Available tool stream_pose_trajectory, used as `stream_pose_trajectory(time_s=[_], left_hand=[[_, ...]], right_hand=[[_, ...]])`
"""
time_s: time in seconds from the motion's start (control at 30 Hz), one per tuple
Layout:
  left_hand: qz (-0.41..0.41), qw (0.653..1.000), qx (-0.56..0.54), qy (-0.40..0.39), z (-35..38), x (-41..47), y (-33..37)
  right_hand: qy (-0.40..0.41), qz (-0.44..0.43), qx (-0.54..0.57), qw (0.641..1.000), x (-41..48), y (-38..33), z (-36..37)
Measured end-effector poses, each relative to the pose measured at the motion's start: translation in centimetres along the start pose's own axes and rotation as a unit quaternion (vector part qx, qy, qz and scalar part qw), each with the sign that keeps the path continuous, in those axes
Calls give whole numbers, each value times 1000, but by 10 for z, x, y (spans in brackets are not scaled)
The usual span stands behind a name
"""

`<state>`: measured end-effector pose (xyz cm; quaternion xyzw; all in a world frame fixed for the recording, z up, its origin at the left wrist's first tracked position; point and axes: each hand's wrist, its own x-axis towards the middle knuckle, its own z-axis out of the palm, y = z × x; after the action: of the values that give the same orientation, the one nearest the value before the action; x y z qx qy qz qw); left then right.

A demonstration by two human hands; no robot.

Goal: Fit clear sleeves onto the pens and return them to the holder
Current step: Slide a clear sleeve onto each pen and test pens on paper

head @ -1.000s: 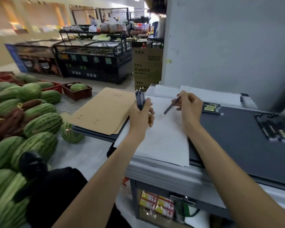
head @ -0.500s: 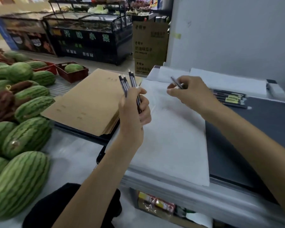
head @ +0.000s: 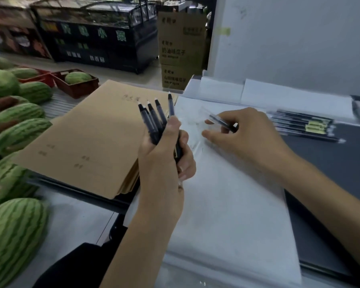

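Far left, striped green watermelons (head: 15, 235) crowd the counter edge, and beside them lies a stack of brown paper folders (head: 87, 142). Over its right edge the left hand (head: 164, 154) has its fingers curled tight round a bunch of dark pens (head: 154, 119), tips fanned upward. Right of that, above the white paper sheet (head: 227, 204), the right hand (head: 243, 134) pinches a single dark pen (head: 222, 122) between thumb and fingertips, low over the sheet. Farther right, a row of clear-sleeved pens (head: 303, 123) lies flat on the desk.

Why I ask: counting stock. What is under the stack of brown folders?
A dark flat edge shows beneath the brown folders; the rest under the stack is covered.
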<state>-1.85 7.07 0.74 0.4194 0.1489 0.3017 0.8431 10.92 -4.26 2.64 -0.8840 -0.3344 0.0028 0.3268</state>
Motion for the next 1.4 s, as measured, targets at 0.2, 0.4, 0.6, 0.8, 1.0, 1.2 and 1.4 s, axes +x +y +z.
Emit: stream_pose_trajectory(time_s=[0.2, 0.4, 0.6, 0.8, 1.0, 1.2, 1.4], left_hand=[[4, 1000, 16, 2, 0, -3, -1], [14, 998, 68, -12, 2, -3, -4], [39, 994, 101, -30, 4, -3, -4], [37, 986, 158, -23, 8, -6, -6], [39, 980, 191, -30, 14, -10, -6], [35, 983, 181, -18, 14, -9, -6], [41, 981, 189, -13, 14, -9, -7]], right_hand=[[6, -9, -36, 999, -6, -6, 1], [26, 65, 155, 985, -1, 4, -9], [-22, 111, 469, 876, -2, 8, -40], [14, 116, 515, 849, -3, 12, -40], [48, 113, 503, 856, -4, 9, -38], [30, 89, 515, 852, -5, 5, -37], [25, 96, 499, 861, -8, 3, -36]])
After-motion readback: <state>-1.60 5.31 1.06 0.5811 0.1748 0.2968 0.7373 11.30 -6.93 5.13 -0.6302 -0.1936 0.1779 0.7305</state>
